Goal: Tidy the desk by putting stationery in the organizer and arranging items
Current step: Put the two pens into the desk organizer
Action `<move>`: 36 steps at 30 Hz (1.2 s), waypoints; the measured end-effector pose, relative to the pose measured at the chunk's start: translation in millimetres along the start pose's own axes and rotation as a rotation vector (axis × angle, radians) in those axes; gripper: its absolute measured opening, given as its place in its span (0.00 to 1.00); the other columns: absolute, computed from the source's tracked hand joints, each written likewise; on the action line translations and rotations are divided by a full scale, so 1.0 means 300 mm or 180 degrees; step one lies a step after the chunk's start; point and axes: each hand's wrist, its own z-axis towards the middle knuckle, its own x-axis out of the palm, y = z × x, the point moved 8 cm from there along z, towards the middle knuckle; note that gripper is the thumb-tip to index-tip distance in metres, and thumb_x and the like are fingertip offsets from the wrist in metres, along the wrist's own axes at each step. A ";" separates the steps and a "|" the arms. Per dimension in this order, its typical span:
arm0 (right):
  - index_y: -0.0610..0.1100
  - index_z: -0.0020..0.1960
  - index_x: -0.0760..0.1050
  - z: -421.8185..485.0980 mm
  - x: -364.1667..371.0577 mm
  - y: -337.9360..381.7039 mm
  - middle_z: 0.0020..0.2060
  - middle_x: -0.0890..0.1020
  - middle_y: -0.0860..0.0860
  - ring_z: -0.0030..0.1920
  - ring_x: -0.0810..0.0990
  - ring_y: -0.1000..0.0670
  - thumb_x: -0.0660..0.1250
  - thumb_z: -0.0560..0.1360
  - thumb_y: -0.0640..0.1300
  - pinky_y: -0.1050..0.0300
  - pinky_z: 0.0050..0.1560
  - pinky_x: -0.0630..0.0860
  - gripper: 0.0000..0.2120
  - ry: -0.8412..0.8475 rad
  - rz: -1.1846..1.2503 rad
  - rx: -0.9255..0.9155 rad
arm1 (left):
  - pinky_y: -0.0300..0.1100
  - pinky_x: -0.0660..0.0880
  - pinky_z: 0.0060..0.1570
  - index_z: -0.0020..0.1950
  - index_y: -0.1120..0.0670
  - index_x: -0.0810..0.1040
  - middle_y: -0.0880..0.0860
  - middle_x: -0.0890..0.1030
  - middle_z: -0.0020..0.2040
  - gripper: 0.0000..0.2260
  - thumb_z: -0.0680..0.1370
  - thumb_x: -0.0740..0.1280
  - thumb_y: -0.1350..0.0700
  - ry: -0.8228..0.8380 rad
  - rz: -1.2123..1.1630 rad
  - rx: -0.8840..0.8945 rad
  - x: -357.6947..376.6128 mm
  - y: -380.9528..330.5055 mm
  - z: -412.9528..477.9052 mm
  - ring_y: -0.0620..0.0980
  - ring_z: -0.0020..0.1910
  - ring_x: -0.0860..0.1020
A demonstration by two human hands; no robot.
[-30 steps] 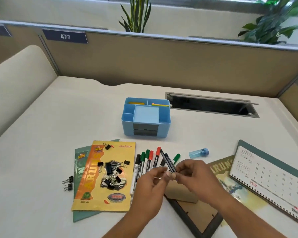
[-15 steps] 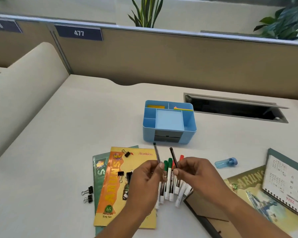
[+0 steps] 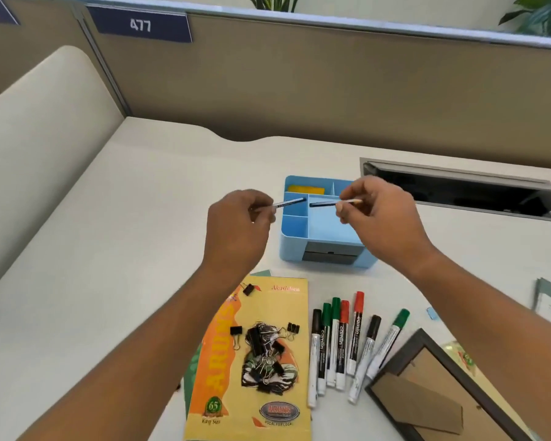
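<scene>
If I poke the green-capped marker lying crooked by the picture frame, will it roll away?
Probably: the green-capped marker looks round, so a sideways poke would likely roll it. It shouldn't go far to the right, since the picture frame lies close beside it. It looks stiff and light, so it likely won't bend.

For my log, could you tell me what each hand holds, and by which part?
Left hand: left pen, pinched at one end. Right hand: right pen, pinched near its pale tip.
</scene>
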 end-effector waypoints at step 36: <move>0.53 0.47 0.81 -0.077 0.013 -0.195 0.38 0.82 0.61 0.41 0.80 0.61 0.72 0.74 0.41 0.76 0.38 0.71 0.08 0.0060 -0.0043 0.0107 | 0.43 0.74 0.57 0.67 0.49 0.72 0.46 0.74 0.62 0.19 0.79 0.65 0.43 0.0294 0.0480 0.0156 0.141 0.112 -0.220 0.43 0.60 0.72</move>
